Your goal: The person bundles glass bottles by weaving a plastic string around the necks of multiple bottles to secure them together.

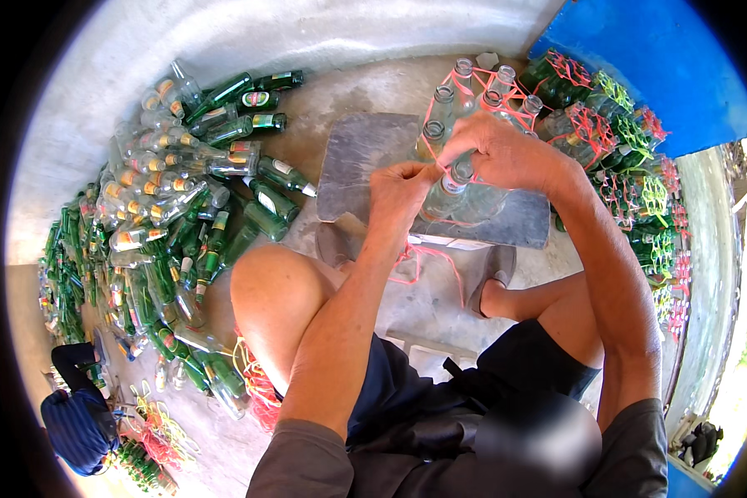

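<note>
A bundle of clear glass bottles [442, 107] stands upright on a dark board [364, 149] in front of me, with pink plastic twine [428, 142] looped around the necks. My left hand [404, 183] pinches the twine at the near left side of the bundle. Over the near bottles reaches my right hand [488, 146], its fingers bent at the same twine and close to the left fingertips; its exact grip is partly hidden. Loose pink twine [436, 255] hangs below the board's near edge, between my feet.
Loose green and clear bottles [155, 180] lie piled at the left. Tied bottle bundles [597, 131] line the right side by a blue panel [653, 68]. Pink and yellow twine [258, 386] lies beside my left leg. Another person [81, 417] is at the lower left, near more twine [159, 436].
</note>
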